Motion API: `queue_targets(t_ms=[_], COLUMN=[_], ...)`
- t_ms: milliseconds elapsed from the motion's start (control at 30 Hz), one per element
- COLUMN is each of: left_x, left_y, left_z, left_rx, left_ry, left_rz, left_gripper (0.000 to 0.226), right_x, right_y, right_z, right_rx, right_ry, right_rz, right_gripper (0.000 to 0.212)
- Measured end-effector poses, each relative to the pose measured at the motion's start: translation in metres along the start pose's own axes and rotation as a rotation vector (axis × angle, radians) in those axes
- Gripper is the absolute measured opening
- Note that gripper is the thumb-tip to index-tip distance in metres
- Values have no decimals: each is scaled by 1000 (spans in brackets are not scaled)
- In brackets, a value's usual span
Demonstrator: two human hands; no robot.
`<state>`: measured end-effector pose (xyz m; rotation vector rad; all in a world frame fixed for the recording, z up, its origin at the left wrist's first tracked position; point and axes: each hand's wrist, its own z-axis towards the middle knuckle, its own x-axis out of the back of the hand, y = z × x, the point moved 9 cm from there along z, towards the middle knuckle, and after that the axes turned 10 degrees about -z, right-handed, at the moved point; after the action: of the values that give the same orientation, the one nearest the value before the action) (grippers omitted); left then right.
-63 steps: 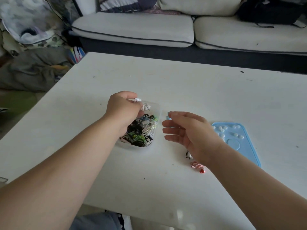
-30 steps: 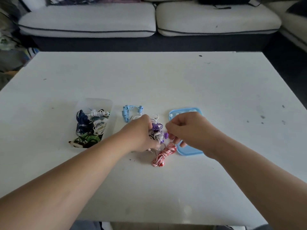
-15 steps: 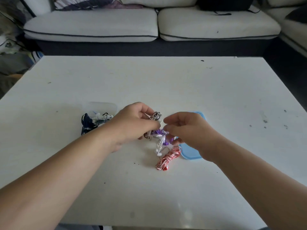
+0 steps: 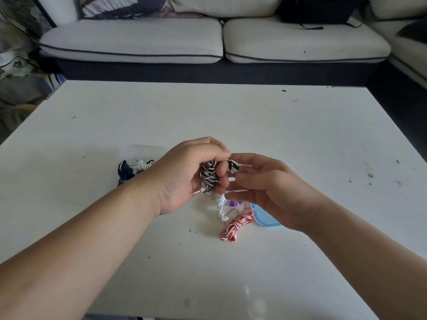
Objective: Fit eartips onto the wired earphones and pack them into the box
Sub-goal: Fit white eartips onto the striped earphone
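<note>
My left hand (image 4: 184, 174) is closed around a coiled black-and-white striped earphone bundle (image 4: 208, 174), held above the table. Its black-and-white earbud (image 4: 233, 166) sticks out to the right, between the fingertips of my right hand (image 4: 272, 190), whose fingers are loosely spread around it. Below my hands lie a red-and-white earphone coil (image 4: 235, 224), a white earphone (image 4: 221, 207) and purple earphone parts (image 4: 233, 203). A clear box (image 4: 143, 150) behind my left wrist holds dark blue and white earphones (image 4: 129, 170). The blue lid (image 4: 265, 219) is mostly hidden under my right hand.
The white table (image 4: 254, 125) carries small dark specks. A grey-white sofa (image 4: 208, 40) stands beyond its far edge, with a black bag (image 4: 316, 9) on the cushions. Fabric and clutter lie on the floor at the left (image 4: 20, 88).
Both hands have lifted the black-and-white earphone bundle off the pile. The left hand now grips the coil and the right fingers have opened around its earbud.
</note>
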<state>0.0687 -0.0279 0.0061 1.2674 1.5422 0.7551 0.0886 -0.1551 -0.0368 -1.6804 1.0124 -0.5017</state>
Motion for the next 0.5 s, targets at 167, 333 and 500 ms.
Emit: queue_targets(t_ms=[167, 333, 500], left_x=[6, 2, -3], left_y=[-3, -11, -11], left_z=[7, 13, 16], left_rx=[-42, -16, -81], left_ry=[88, 120, 173], left_rz=[88, 60, 159], left_gripper=[12, 24, 14], right_x=[7, 15, 24], right_y=[-6, -7, -4], right_z=[-3, -8, -11], right_rx=[39, 62, 40], right_ry=[37, 32, 80], right_rz=[84, 123, 123], right_gripper=[29, 26, 20])
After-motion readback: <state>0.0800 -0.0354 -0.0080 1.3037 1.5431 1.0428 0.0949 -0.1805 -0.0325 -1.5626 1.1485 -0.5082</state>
